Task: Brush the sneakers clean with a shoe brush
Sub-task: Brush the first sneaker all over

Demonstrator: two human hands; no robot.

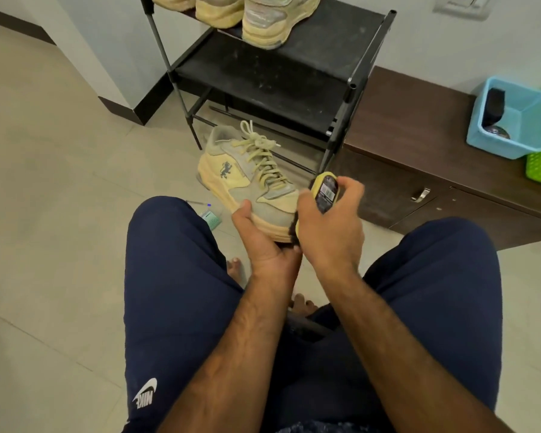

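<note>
Two hands met at the toe of one sneaker (pixel 247 179), just above frame centre, in front of the seated person's knees. Sneaker's long axis ran 11 to 5 o'clock: heel and laces toward 11, toe toward 5, pointing back at the person. Sole down, horse logo on the side facing 8 o'clock. Could not tell if the heel rested on the floor tiles (pixel 53 170). Left hand (pixel 263 242) clamped on the toe end, thumb over the upper, fingers under the sole. Right hand (pixel 328 232) wrapped round a yellow shoe brush (pixel 324 190), fingers curled over its labelled back; brush axis roughly 1 to 7 o'clock, dark bristles at the lower end touching the toe. Black shoe rack (pixel 275 79) at 12 o'clock, more sneakers (pixel 263 23) on its top shelf. Brown low cabinet (pixel 419 129) at 2 o'clock carried a blue basket (pixel 531 120). Pen (pixel 197 203) lay on the tiles beside the left knee.
</note>
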